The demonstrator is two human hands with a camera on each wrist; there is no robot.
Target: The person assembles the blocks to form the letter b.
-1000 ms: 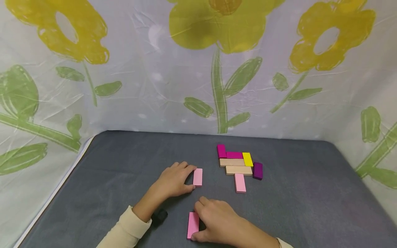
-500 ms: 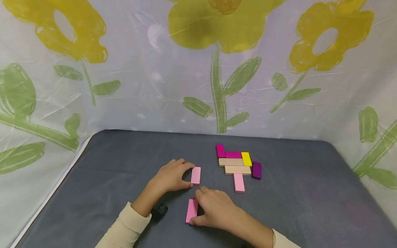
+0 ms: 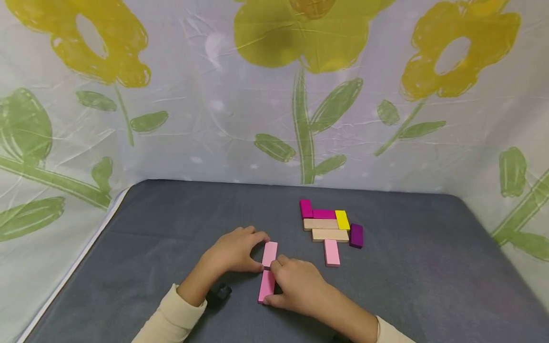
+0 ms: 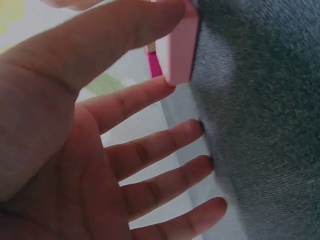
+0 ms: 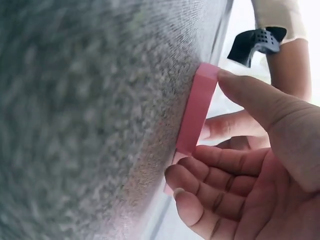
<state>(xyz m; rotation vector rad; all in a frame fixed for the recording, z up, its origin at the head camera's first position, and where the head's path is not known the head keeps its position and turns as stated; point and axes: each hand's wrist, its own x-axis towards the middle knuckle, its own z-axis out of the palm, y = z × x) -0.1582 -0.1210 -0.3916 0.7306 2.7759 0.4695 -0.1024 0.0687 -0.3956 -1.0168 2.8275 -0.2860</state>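
Between its thumb and index finger, my left hand [image 3: 234,250] pinches a light pink wooden block [image 3: 269,253] by its two short ends; the left wrist view shows the same block [image 4: 181,50] with the other fingers spread out straight. My right hand [image 3: 302,289] grips a slightly deeper pink block [image 3: 266,287] the same way, thumb at the near end and index finger at the far end. In the right wrist view this block [image 5: 197,107] stands on its long narrow side on the cloth. The two blocks line up end to end, with the left thumb tip at their junction.
Right of the hands lies a flat arrangement: magenta blocks [image 3: 323,214], a yellow block [image 3: 342,220], tan blocks [image 3: 330,235], a pink block [image 3: 331,253] and a purple block [image 3: 356,236]. Dark grey cloth [image 3: 407,286] covers the table; a flower-printed curtain [image 3: 193,119] hangs behind.
My right hand has slid its pink block away from me toward the other one. My left hand has brought its block slightly nearer, so the gap between them has closed up.
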